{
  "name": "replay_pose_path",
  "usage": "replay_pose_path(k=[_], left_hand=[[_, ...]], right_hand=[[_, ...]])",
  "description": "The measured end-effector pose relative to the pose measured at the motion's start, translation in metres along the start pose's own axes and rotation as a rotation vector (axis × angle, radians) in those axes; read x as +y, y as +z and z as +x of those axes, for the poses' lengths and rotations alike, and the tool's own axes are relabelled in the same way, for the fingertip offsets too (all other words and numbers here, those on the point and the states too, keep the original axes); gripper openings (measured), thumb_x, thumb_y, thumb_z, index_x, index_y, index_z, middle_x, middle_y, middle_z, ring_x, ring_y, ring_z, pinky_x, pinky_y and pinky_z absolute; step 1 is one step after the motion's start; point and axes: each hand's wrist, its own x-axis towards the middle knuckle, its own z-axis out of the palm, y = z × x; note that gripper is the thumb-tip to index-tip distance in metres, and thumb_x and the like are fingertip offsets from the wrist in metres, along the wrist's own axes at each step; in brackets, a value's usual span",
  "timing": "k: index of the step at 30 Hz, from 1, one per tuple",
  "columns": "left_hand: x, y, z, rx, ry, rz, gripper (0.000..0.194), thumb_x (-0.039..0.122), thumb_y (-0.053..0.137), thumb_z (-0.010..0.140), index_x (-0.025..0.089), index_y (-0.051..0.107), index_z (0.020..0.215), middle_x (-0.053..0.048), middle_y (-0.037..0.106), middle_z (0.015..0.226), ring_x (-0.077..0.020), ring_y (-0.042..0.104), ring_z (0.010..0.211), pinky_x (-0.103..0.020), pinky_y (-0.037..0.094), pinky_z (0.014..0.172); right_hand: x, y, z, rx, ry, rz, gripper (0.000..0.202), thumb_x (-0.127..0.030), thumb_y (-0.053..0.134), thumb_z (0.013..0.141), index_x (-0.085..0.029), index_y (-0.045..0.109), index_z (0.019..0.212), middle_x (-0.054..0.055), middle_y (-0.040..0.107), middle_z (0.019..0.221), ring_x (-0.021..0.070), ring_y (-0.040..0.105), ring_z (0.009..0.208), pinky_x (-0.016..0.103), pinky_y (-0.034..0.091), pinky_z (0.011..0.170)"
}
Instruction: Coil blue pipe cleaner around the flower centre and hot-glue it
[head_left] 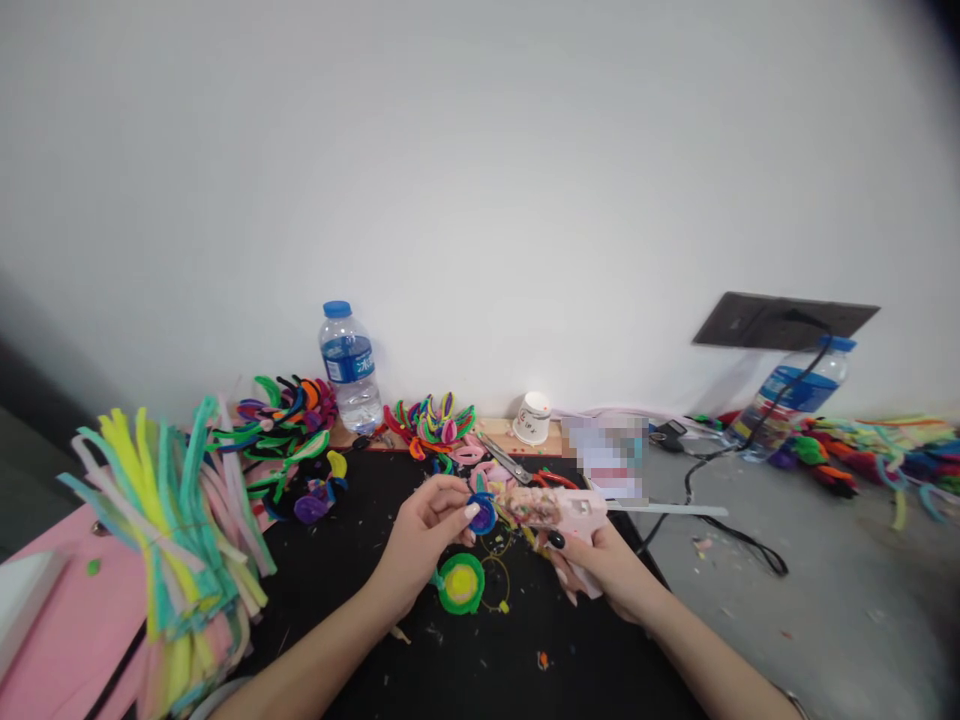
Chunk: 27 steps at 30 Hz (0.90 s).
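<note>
Partly bare blk mat [427, 685], glue gun [581, 511] (R hand [616, 570]) nr edge

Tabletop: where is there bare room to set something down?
The black mat between the forearms, nearer than the green-and-yellow disc, and the grey surface nearer than the black cable; both carry small scraps. It's crowded along the wall, around the paper cup, and at left, under the fuzzy strips.

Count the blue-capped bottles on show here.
2. The left bottle is near the wall, left of the paper cup; the right bottle is below the dark wall panel. No others show.
</note>
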Motion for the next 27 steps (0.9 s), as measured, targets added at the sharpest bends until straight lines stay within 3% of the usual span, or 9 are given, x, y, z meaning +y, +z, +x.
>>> replay_pose_path(k=[7,27], left_hand=[[-0.0008,0.0010,-0.0012,-0.017,0.002,0.005,0.022,0.024,0.071,0.068,0.016,0.055,0.082,0.005,0.062,0.066,-0.0069,0.056,0.047,-0.020,0.048,0.050],[-0.0029,-0.0003,0.0000,-0.045,0.065,0.009,0.018,0.019,0.071,0.067,0.016,0.056,0.076,0.005,0.060,0.063,-0.0074,0.057,0.047,-0.020,0.045,0.049]], right_hand=[[0.0015,0.0001,0.0006,-0.023,0.011,-0.002,0.038,-0.048,0.069,0.067,-0.014,0.053,0.078,-0.007,0.049,0.045,0.0044,0.037,0.032,0.019,0.039,0.033],[-0.0046,0.0040,-0.0004,0.001,0.078,-0.043,0.041,-0.053,0.067,0.065,-0.014,0.053,0.072,-0.007,0.047,0.041,0.0045,0.036,0.031,0.017,0.038,0.032]])
